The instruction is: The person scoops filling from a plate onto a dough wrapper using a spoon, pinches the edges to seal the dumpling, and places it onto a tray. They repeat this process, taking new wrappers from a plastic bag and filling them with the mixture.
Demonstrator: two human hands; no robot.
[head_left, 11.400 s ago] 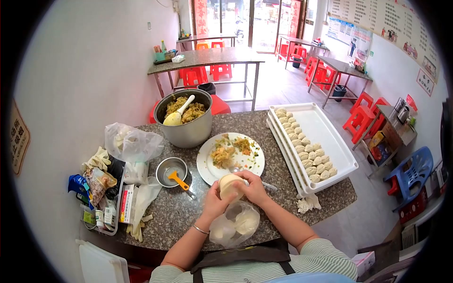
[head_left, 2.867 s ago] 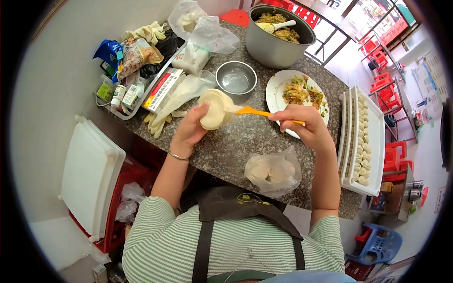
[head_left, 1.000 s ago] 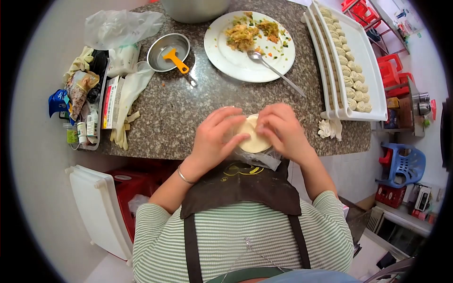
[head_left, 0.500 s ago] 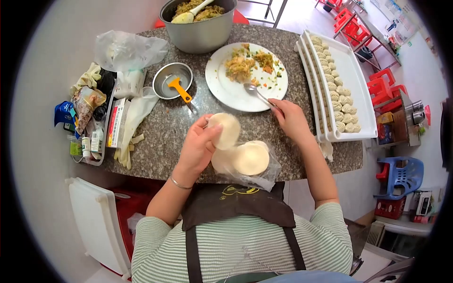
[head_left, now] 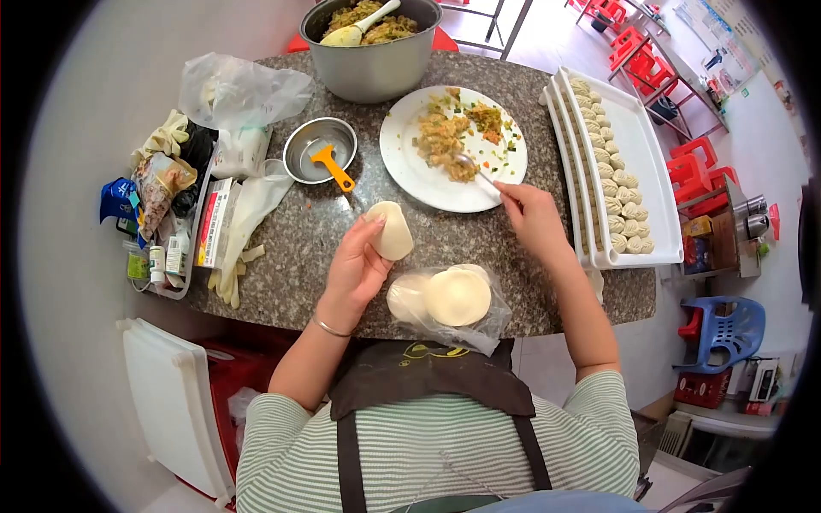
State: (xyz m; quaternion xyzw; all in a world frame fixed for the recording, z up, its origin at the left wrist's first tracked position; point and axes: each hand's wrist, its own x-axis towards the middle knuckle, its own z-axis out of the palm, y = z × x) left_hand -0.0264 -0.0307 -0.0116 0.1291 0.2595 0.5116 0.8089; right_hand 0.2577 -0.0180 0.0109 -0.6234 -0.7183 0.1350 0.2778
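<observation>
My left hand (head_left: 357,272) holds a round dough wrapper (head_left: 391,232) between thumb and fingers, above the stone counter. In my right hand (head_left: 532,219) is the handle of a metal spoon (head_left: 484,177), its bowl in the chopped filling (head_left: 443,144) on the white plate (head_left: 402,181). More wrappers (head_left: 459,296) lie on a clear plastic bag (head_left: 492,336) at the counter's near edge, below and between my hands.
Behind the plate stands a deep pot (head_left: 373,70) of filling. A metal bowl (head_left: 301,167) with an orange-handled tool (head_left: 332,167) sits left of the plate. Stacked white trays (head_left: 663,231) with pleated buns (head_left: 629,205) are at right, a basket (head_left: 198,248) of supplies at left.
The spoon has moved into the filling, which is spread nearer the plate's front edge. My left hand with the wrapper has shifted slightly left, away from the other wrappers.
</observation>
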